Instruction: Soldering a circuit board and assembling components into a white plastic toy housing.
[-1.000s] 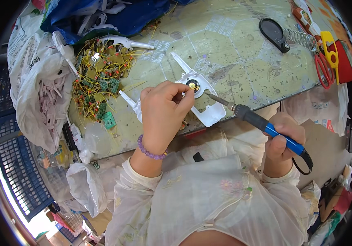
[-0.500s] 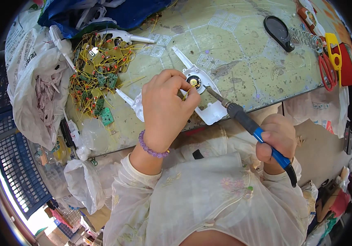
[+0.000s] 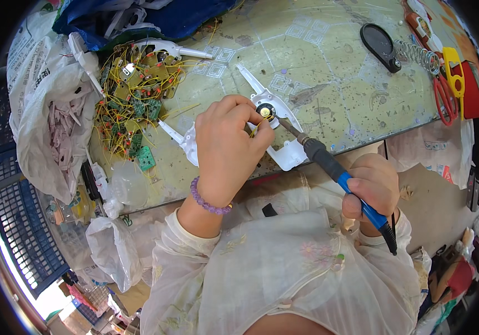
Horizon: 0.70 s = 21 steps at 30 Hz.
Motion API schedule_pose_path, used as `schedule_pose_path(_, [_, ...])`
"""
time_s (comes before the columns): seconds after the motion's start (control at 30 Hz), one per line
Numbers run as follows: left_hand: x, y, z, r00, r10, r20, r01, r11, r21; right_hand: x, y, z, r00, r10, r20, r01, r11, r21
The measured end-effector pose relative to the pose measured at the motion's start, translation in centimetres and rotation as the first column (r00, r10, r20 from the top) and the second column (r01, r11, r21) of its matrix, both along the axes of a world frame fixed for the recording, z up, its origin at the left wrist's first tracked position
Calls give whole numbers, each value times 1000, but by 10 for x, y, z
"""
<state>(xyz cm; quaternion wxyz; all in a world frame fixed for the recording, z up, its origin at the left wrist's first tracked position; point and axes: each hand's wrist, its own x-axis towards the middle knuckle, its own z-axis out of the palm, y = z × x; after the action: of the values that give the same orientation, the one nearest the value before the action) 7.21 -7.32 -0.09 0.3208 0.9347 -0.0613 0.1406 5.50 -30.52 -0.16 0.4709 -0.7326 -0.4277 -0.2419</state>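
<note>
My right hand (image 3: 374, 188) grips a soldering iron (image 3: 329, 162) with a blue and black handle. Its tip lies at the edge of a small round black speaker (image 3: 266, 111), which sits inside a white plastic housing (image 3: 291, 154) near the table's front edge. Thumb and forefinger of my left hand (image 3: 229, 142) are pinched together beside the speaker, and a bit of yellow wire (image 3: 252, 133) shows at them. What the fingertips hold is mostly hidden. Left of that hand, partly covered by it, lies a second white housing (image 3: 181, 139).
A heap of circuit boards with yellow wires (image 3: 133, 100) is at the left, beside a white bag of small pale parts (image 3: 63, 131). A blue bag (image 3: 139, 22) stands behind. At the right are a black-rimmed magnifier (image 3: 379, 47), a metal spring (image 3: 416, 54) and red-handled scissors (image 3: 445, 100).
The soldering iron has shifted slightly left, its tip now closer against the speaker's edge. My left hand has barely moved and keeps its pinch.
</note>
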Motion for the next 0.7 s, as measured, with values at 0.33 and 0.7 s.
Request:
schedule_pose_path(0.33, [0, 0, 4, 999, -10, -37, 11, 1000, 28, 2, 2, 1, 1000, 4, 25, -4, 1000, 22])
schedule_pose_path(0.7, [0, -1, 2, 1000, 4, -18, -3, 999, 55, 21, 8, 19, 991, 105, 85, -105, 994, -7])
